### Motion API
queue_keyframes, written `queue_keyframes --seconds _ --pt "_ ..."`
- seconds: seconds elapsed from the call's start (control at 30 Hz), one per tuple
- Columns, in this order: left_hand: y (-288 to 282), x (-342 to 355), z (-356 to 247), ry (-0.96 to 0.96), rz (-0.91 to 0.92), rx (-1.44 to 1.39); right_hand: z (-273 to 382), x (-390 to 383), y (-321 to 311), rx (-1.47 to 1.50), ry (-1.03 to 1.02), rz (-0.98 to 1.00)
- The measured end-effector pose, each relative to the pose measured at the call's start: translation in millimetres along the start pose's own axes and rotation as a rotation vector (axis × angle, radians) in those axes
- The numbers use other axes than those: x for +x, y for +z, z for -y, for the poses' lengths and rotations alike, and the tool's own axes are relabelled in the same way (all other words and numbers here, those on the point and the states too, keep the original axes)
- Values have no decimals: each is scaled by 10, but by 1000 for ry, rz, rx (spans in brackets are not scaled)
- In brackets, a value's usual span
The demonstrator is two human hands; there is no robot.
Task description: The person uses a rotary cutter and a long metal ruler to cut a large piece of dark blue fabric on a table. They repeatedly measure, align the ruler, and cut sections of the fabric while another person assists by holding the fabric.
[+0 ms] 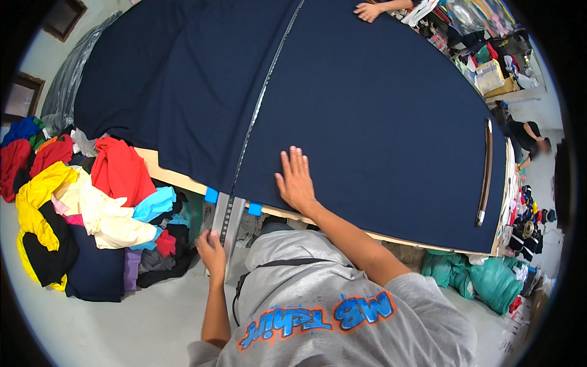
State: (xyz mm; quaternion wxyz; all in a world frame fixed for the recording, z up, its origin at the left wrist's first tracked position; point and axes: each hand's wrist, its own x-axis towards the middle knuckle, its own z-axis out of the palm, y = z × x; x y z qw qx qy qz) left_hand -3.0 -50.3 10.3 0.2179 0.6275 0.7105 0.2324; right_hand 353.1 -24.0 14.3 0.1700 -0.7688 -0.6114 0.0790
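Note:
A wide sheet of dark navy fabric is spread over a long table. My right hand lies flat on it, palm down with fingers stretched. My left hand is off the table's near edge, beside a metal rail with a row of holes. Its fingers are loosely bent, and nothing shows in them. From the rail, a thin light-and-dark strip runs across the fabric to the far side. Blue blocks flank the rail. At the far edge, another person's hand rests on the fabric.
A heap of coloured cloth lies at the left. Near the right end of the fabric is a dark stick with a pale tip. Green bundles sit below the table at right. Another person is beyond the right end.

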Motion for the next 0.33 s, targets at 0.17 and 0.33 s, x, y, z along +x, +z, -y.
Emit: queue_keyframes --seconds 0.17,0.33 --pt "-279 16 110 -342 310 29 401 75 220 -19 -117 52" --pt "-270 54 113 -392 300 24 547 178 344 -122 -39 170"
